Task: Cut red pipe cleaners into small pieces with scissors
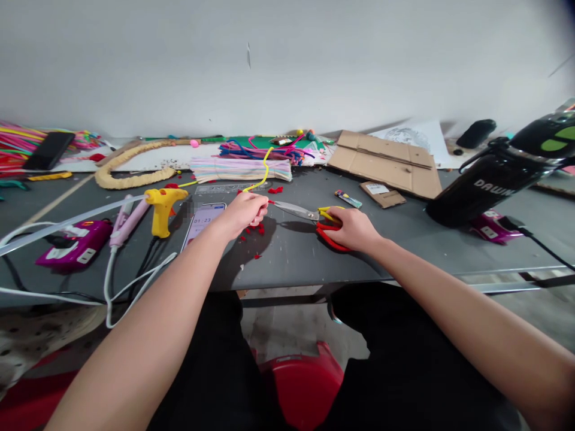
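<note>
My left hand (246,214) is closed in a pinch around a bent yellow pipe cleaner (266,170), whose free end rises behind the fingers. A small red piece (271,202) shows at the fingertips, touching or very near the scissor tips; whether it joins the yellow stem is hidden. My right hand (354,229) grips scissors (296,209) with one yellow and one red handle. Their blades point left toward my left hand and look nearly closed. Red fuzzy scraps (258,230) lie on the grey table (287,263) below and beside my left hand.
A yellow glue gun (162,209), a phone (204,220) and a purple power strip (76,245) with cables sit left. Pipe cleaner bundles (242,169) lie behind. Cardboard (386,161) and a tilted black bottle (489,179) are at right.
</note>
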Tool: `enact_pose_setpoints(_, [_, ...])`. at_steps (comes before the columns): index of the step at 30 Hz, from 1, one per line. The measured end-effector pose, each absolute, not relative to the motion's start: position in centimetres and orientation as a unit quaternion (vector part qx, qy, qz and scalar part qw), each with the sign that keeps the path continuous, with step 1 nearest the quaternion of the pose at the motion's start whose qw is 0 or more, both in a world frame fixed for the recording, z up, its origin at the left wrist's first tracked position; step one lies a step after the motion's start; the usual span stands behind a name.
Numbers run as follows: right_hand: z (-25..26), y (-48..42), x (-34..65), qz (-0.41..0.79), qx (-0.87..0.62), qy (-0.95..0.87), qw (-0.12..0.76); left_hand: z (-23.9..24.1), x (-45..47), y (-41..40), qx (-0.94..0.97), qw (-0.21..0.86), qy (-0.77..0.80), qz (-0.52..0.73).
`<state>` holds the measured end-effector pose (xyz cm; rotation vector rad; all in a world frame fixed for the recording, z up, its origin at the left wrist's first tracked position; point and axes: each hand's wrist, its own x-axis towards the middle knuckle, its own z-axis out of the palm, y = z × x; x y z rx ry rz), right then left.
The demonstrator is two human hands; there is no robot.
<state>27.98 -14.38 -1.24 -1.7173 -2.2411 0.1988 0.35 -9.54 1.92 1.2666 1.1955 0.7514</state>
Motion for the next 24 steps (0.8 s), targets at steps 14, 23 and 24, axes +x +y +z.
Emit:
enact_pose_setpoints(14, [-1.28, -14.22, 28.05, 0.067, -0.597, -0.786, 0.144, 1.31, 0.27, -9.42, 0.568, 0.559, 0.507, 0.327])
enact_pose_setpoints(23, [-1.40, -14.08, 28.16, 0.071, -0.592, -0.788, 0.152, 1.54, 0.29, -9.65, 0.587, 0.544, 0.502, 0.328])
enact_pose_setpoints(24, [-1.40, -14.07, 28.18, 0.072, -0.593, -0.788, 0.152, 1.57, 0.31, -9.69, 0.588, 0.543, 0.501, 0.329])
